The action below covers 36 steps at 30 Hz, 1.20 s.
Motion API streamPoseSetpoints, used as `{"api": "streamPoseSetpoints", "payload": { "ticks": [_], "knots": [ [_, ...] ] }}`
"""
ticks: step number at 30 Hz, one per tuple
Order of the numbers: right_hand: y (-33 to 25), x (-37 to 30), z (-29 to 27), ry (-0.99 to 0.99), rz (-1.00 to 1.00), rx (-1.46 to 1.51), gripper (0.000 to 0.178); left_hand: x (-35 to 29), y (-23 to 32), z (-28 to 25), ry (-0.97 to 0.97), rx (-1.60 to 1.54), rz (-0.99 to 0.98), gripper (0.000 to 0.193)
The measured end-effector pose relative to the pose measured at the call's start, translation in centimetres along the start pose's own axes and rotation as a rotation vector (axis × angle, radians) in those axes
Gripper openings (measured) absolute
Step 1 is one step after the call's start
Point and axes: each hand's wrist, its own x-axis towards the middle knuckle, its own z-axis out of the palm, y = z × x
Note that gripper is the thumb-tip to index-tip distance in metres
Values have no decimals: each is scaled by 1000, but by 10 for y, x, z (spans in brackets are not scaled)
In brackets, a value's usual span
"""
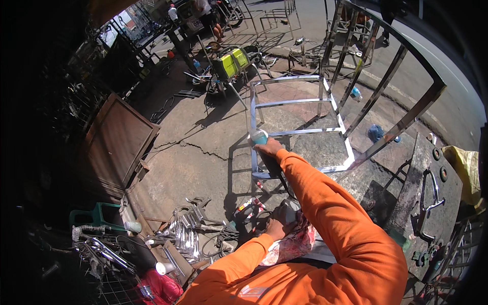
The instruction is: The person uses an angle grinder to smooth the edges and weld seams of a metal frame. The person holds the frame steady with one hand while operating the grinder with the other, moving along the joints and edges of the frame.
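Observation:
My right hand (271, 146) is closed round an angle grinder (260, 137) with a teal head and a dark body. Its pale disc is at the left side bar of a shiny metal frame (305, 131), which has several crossbars; whether they touch I cannot tell. A dark cable runs down from the tool toward my lap. Close to my body, my left hand (277, 227) has its fingers curled at a greyish thing (291, 211) whose kind I cannot make out. Beneath it lies a pink-and-white flowered cloth (290, 249).
A tall metal railing (373, 89) rises at the frame's right. Shiny metal pieces (185, 229) and a coiled cable (227, 238) lie lower left. A brown panel (114, 142) leans at left, a yellow-green machine (234, 62) stands farther off, and a worktable (417, 183) is at right.

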Motion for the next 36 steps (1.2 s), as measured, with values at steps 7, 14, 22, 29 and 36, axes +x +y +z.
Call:
{"api": "streamPoseSetpoints", "payload": {
  "ticks": [7, 14, 22, 29, 36],
  "knots": [
    [11, -15, -13, 136, 196, 113, 80, 3, -13, -2, -5, -139, -103, 88],
    [120, -58, -106, 445, 254, 259, 79, -5, 5, -15, 99, -283, -61, 82],
    [174, -82, -195, 583, 467, 495, 73, 5, 33, -19, 40, -198, -160, 77],
    [98, -64, -100, 592, 270, 433, 69, 7, 38, -18, 55, -72, -157, 75],
    [-6, -26, -3, 137, 288, 326, 81, 11, 29, -18, -18, -110, -201, 67]
  ]
}}
